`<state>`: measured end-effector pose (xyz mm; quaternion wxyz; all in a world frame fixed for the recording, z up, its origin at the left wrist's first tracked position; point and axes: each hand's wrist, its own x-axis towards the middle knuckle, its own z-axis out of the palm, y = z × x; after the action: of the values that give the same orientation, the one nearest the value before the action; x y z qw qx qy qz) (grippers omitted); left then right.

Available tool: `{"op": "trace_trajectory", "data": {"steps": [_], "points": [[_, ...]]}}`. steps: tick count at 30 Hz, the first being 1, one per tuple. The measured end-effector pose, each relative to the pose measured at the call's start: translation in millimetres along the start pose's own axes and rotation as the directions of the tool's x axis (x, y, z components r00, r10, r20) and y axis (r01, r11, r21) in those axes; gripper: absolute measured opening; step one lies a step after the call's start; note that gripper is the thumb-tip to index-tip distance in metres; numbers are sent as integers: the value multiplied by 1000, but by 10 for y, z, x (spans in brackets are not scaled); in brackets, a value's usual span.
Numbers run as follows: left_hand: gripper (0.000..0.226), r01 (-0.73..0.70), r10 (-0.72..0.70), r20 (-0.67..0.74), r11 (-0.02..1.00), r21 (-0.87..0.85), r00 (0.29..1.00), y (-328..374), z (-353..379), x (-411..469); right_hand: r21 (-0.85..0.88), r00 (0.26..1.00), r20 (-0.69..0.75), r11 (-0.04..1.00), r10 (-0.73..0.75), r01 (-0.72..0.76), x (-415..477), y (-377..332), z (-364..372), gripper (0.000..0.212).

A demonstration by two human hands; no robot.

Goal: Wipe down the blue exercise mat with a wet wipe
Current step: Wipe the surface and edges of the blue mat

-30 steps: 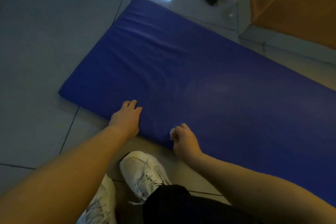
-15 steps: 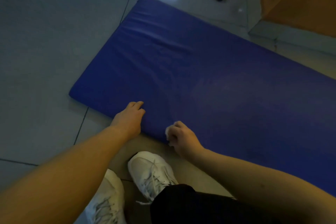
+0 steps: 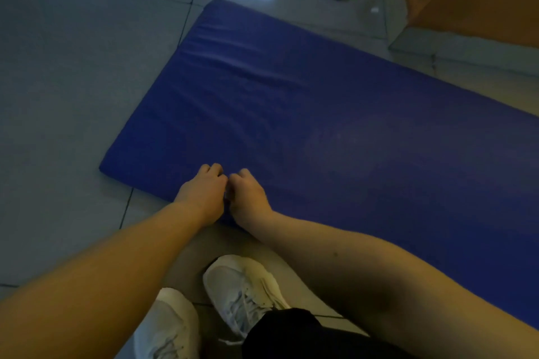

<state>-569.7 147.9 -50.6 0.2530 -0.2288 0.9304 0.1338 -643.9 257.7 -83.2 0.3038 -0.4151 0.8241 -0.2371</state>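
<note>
At the blue mat (image 3: 320, 114) edge, left hand (image 3: 201, 192) and right hand (image 3: 249, 198), curled, pinch the wet wipe (image 3: 226, 194) between them.

Mat (image 3: 291, 114) on floor (image 3: 73, 67), shoes (image 3: 242, 285) nearer.

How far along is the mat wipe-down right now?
Done: little to confirm; the blue mat shows only a faint pale patch mid-surface. In hand: at its near edge the right hand, fingers curled, holds a pale scrap, likely the wet wipe, against the left hand. Left: nearly the whole mat.
</note>
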Motion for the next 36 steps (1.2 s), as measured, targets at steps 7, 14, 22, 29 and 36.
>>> {"op": "trace_trajectory", "data": {"steps": [7,14,22,29,36], "points": [[30,-41,41,25,999,25,999,-58,-78,87,-60,990,-138,998,19,-28,-239,961,-649,30],[28,36,-35,-29,999,38,999,94,-188,251,3,723,-479,825,497,-565,-388,1665,-1314,29],[26,48,-45,-151,999,18,987,109,-217,373,-27,963,-266,999,-39,33,204,494,-364,22],[27,66,-63,-101,998,24,993,8,-275,427,-208,959,-87,946,-270,248,177,890,-429,28],[27,93,-90,-43,992,81,995,92,-360,469,-482,916,-401,844,27,-235,218,1465,-1180,38]]}}
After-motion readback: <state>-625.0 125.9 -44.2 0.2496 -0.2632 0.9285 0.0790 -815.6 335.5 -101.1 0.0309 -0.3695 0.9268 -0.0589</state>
